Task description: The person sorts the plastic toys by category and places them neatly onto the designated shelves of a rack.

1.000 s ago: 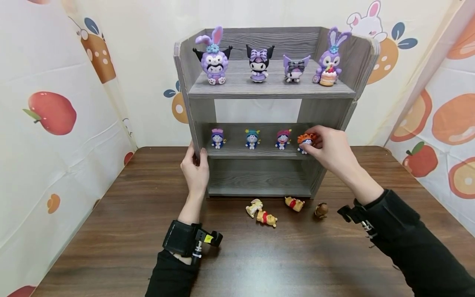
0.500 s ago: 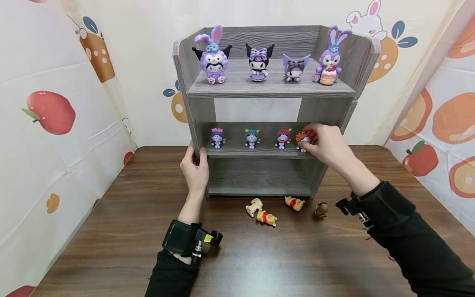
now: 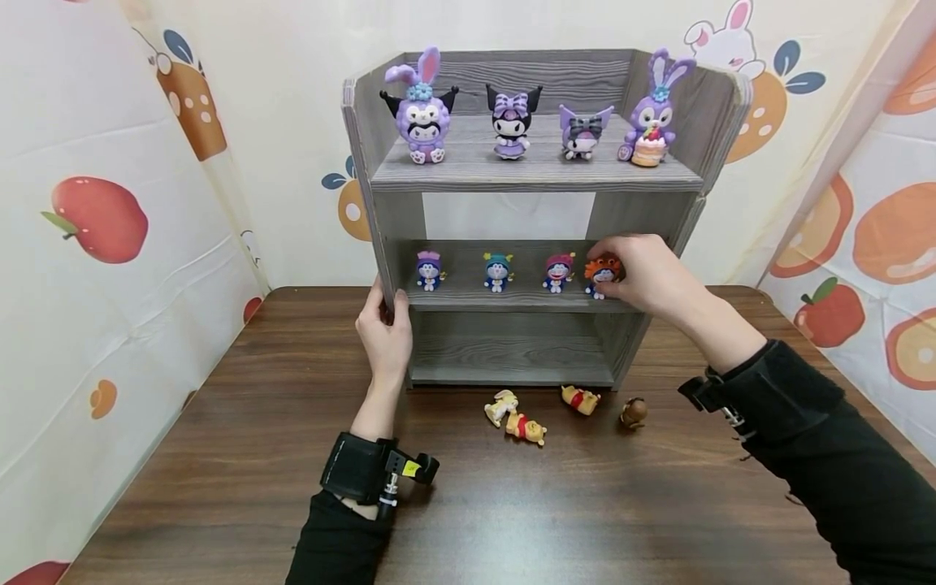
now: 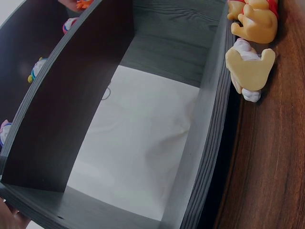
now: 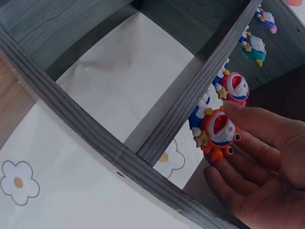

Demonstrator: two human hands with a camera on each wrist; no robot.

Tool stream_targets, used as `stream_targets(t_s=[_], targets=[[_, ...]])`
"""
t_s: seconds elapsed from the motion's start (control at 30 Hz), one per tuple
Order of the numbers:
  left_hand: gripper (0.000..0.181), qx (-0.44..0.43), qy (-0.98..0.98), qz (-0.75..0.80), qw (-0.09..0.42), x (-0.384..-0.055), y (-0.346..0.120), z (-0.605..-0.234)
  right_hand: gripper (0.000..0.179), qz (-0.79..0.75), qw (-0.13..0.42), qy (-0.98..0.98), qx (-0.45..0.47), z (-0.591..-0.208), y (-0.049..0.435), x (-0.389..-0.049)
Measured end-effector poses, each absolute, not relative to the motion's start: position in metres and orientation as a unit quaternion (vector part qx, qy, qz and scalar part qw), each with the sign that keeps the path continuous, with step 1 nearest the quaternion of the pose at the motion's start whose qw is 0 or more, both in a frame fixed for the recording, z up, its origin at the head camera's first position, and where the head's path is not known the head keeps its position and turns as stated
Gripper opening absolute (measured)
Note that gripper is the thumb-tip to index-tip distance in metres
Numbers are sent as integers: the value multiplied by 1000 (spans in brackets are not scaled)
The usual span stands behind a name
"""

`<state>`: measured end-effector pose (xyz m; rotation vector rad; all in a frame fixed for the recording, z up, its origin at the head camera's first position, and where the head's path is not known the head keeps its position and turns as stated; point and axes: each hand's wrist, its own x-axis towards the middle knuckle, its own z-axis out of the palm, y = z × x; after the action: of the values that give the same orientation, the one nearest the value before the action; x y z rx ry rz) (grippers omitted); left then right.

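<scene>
In the head view my left hand (image 3: pixel 385 333) grips the left side panel of the grey wooden shelf unit (image 3: pixel 534 185), thumb on the outer front edge. My right hand (image 3: pixel 647 272) is at the right end of the middle shelf. Its thumb and fingers are round a small blue-and-white figurine with an orange crab hat (image 5: pixel 220 129), which stands at the shelf's front edge. To its left stand similar figurines: one in a pink-red hat (image 3: pixel 559 272), one in a teal hat (image 3: pixel 498 272) and one in a purple hat (image 3: pixel 429 270).
Purple figurines, including a bunny with a cake (image 3: pixel 648 122), line the top shelf. In front of the unit, on the brown table (image 3: pixel 512 504), lie two yellow bears in red, one being this bear (image 3: pixel 581 400), a cream rabbit figurine (image 3: pixel 500 408) and a brown figurine (image 3: pixel 633 413).
My right hand has risen slightly around the crab-hat figurine, its index finger now above the hat. The figurine has shifted a little at the shelf edge. My left hand stays on the side panel.
</scene>
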<state>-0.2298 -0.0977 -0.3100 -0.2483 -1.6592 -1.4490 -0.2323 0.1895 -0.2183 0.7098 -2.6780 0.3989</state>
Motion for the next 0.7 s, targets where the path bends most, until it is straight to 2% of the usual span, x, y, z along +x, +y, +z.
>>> stream_targets(t_s=[0.33,0.7], targets=[[33,-103,-667,-590,444,-231,-98,-311,22,114,171,-945,254,-217,189,-237],[32,-105,-666,-586,449,-231,-97,-311,20,81,155,-961,217,-213,191,-240]])
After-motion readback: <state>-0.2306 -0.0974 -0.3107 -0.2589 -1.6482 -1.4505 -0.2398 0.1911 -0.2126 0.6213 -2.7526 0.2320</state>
